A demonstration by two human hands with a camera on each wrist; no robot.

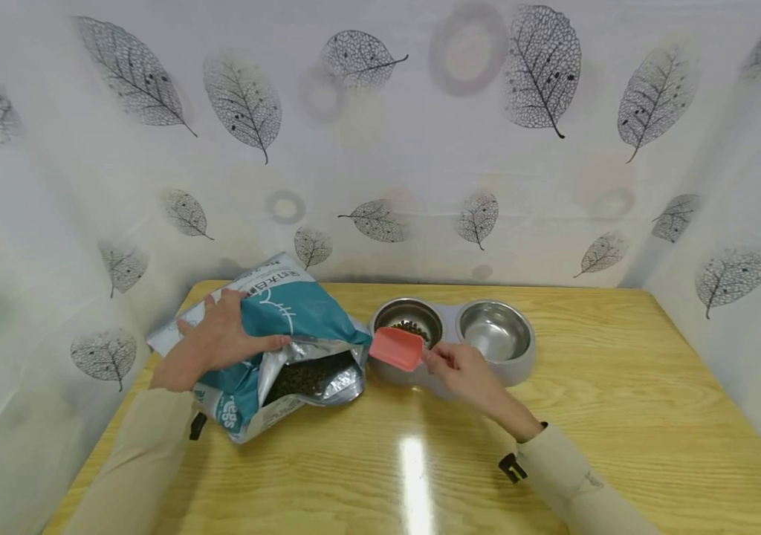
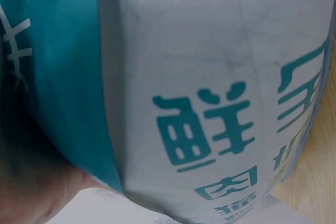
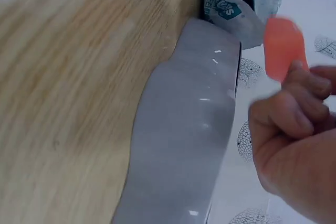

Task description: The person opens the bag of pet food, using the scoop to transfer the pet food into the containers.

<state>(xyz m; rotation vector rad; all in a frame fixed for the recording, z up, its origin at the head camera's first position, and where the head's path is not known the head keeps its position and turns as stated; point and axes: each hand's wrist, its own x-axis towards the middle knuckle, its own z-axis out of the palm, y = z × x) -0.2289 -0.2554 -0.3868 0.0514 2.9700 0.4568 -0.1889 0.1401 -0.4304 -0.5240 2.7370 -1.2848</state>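
Note:
My left hand [image 1: 220, 334] rests spread on a teal and white bag of cat food [image 1: 300, 305], its thumb stretched toward the mouth. The bag lies tilted, mouth gaping toward the front right, with brown kibble [image 1: 300, 380] showing inside. In the left wrist view the printed bag [image 2: 173, 35] fills most of the picture. My right hand [image 1: 464, 375] pinches the handle of a coral-red scoop [image 1: 397, 349]. The scoop overlaps the near rim of the left steel bowl [image 1: 414, 308] in the head view. Some kibble [image 1: 412, 328] lies in that bowl.
A second steel bowl [image 1: 496, 338] sits on the right in the same grey double stand [image 3: 184, 114]. All of this stands on a wooden table [image 1: 327, 475]. Leaf-patterned sheeting [image 1: 380, 148] rises behind the table and at both sides.

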